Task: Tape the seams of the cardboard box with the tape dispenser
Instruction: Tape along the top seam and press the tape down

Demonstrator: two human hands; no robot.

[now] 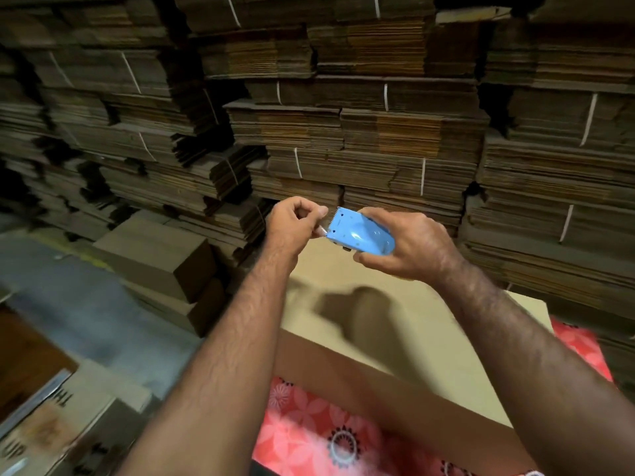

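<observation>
- Storeroom, dim. Back wall is filled with stacks of flattened cardboard (pixel 360 139), bundled with white straps (pixel 422 176), rising past the top of the view.
- Floor (pixel 86 297) at left is grey concrete; two closed small cartons (pixel 158 259) sit stacked on it against the foot of the flat stock.
- Lower left corner: more cardboard with black printed lettering (pixel 55 438), blurred, only partly legible.
- Counter is covered by a red-pink cloth with flower print (pixel 309 427); cloth shows in front of and at the right of the box.
- Cardboard box (pixel 378 338) stands on the cloth, centre-right, top closed and plain brown. Contents not visible. Shadow of the hands falls on its top face.
- Both forearms reach forward above the box, neither touching it.
- Right hand (pixel 409 245) grips a light blue tape dispenser (pixel 360 235), fingers wrapped under and around its body, toothed cutting edge pointing left toward the other hand.
- Left hand (pixel 295 221) is closed in a pinch just beside the cutter end; thumb and forefinger hold a small pale tape end (pixel 322 231) at the dispenser's mouth.
- Dispenser is held in the air over the far left part of the box top, well clear of the cardboard.
</observation>
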